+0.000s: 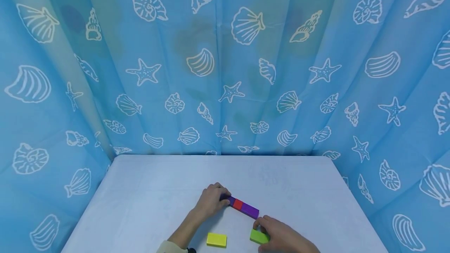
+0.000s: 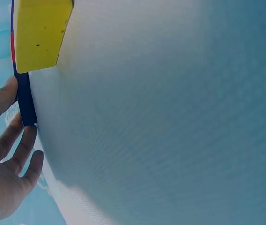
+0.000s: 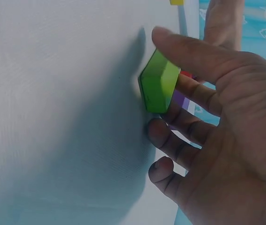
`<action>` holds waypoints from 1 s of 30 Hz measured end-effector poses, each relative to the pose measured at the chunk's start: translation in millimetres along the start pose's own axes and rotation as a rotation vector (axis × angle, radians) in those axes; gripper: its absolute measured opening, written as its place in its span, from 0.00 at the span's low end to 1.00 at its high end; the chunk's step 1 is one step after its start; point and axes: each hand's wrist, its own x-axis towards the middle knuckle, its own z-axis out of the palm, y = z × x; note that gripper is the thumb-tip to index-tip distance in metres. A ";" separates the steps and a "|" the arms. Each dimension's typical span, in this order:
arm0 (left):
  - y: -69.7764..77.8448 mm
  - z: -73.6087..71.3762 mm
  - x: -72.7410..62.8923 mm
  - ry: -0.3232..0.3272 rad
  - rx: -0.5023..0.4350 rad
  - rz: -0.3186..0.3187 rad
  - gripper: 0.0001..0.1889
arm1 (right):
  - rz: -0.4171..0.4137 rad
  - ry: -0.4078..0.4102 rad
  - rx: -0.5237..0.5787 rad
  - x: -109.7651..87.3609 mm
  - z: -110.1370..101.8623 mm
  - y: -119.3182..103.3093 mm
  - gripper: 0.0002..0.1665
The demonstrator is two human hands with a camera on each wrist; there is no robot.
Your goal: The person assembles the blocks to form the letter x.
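Observation:
A dark blue block, a red block and a purple block lie end to end in a slanted row on the white table. My left hand grips the dark blue block at the row's far left end; the left wrist view shows thumb and fingers around its end. Nearer to me, my right hand holds a green block between thumb and fingers, just below the purple end of the row. In the right wrist view the green block partly hides the purple block.
A yellow block lies by itself near the front, between the two forearms. The white table ends at a blue curtain with white shells and starfish, which hangs behind it and along both sides.

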 end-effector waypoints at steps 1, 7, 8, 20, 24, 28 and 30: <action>0.0 0.1 -0.1 0.000 -0.001 0.000 0.12 | -0.002 0.000 -0.008 0.6 0.9 0.5 0.30; 2.1 -0.7 -1.5 0.000 0.004 -0.006 0.12 | -0.032 -0.004 -0.024 1.4 1.3 1.8 0.26; 2.5 -0.9 -1.7 -0.001 0.005 -0.008 0.12 | -0.038 -0.004 -0.025 1.0 0.9 1.5 0.26; 4.4 -1.9 -0.8 -0.010 0.009 -0.031 0.12 | -0.043 0.003 -0.016 -0.6 -0.4 1.2 0.25; 5.1 -2.3 -1.2 -0.009 0.006 -0.033 0.12 | -0.068 0.008 -0.035 -1.0 -1.7 1.8 0.25; 4.8 -2.2 -0.7 -0.011 0.007 -0.033 0.12 | -0.122 0.031 -0.118 -0.3 -5.1 0.8 0.23; 4.7 -2.2 -0.2 -0.010 0.008 -0.031 0.12 | -0.168 0.054 -0.167 1.3 -8.2 0.3 0.23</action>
